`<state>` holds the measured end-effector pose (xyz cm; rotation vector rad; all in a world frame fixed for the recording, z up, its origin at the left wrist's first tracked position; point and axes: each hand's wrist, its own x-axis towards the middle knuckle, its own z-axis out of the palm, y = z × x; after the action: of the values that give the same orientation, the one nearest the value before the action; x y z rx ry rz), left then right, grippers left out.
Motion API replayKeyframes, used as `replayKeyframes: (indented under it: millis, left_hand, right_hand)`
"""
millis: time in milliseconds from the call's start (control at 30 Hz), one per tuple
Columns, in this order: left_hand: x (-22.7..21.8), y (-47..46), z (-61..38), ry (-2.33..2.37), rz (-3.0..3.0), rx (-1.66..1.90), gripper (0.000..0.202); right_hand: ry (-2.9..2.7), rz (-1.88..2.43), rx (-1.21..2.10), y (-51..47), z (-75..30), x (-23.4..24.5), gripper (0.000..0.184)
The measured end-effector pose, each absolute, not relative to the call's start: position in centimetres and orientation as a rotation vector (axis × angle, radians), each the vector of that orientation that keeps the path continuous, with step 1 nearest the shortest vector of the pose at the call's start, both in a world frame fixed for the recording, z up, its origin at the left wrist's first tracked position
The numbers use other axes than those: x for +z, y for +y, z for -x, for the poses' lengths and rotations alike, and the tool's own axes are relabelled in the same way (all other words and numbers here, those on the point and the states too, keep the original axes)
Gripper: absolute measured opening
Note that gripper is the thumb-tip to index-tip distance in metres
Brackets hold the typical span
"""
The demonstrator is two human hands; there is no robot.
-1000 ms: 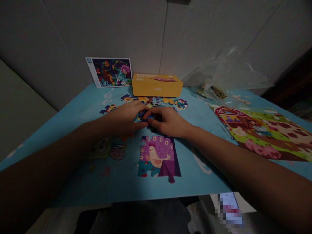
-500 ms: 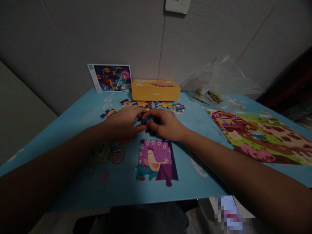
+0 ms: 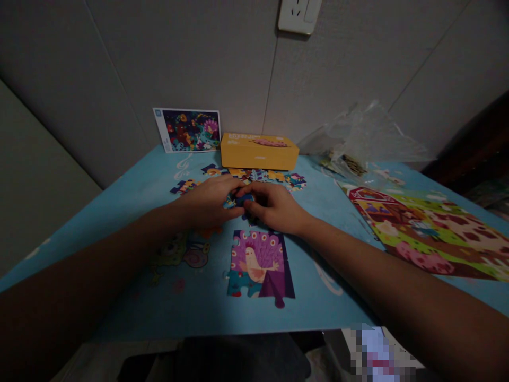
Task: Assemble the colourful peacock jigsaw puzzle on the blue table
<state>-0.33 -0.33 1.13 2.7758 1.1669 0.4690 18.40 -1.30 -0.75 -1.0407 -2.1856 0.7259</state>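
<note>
My left hand (image 3: 217,200) and my right hand (image 3: 276,207) meet over the middle of the table, fingers curled inward. Between their fingertips is a blue puzzle piece (image 3: 243,200), mostly covered by fingers; both hands are closed on it. Nearer to me lies a joined block of puzzle pieces (image 3: 258,262) showing a purple peacock, with an uneven, knobbed outline. Beyond the hands, several loose puzzle pieces (image 3: 297,181) are scattered, some of them partly hidden by my fingers.
A yellow box (image 3: 260,156) stands against the wall, beside a leaning picture card (image 3: 191,130). To the right are a clear plastic bag (image 3: 358,143) with pieces inside and a farm-scene puzzle (image 3: 429,228). A blue patterned cover (image 3: 131,212) spans the table.
The camera view has tilted up and shifted slightly, showing more of the wall socket. My hands stay together over the same spot, with slightly more of the blue piece showing.
</note>
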Motion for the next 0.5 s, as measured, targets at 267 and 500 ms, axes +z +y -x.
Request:
replayKeyframes:
  millis: [267, 500]
  left_hand:
    - [1.02, -0.32, 0.33, 1.143, -2.793, 0.464, 0.033]
    - [0.97, -0.36, 0.49, 1.089, -2.825, 0.462, 0.03]
  right_hand:
    - [-2.199, 1.041, 0.79, -1.32, -18.42, -0.81, 0.023]
    - [-2.235, 1.059, 0.759, -1.44, -18.45, -0.61, 0.02]
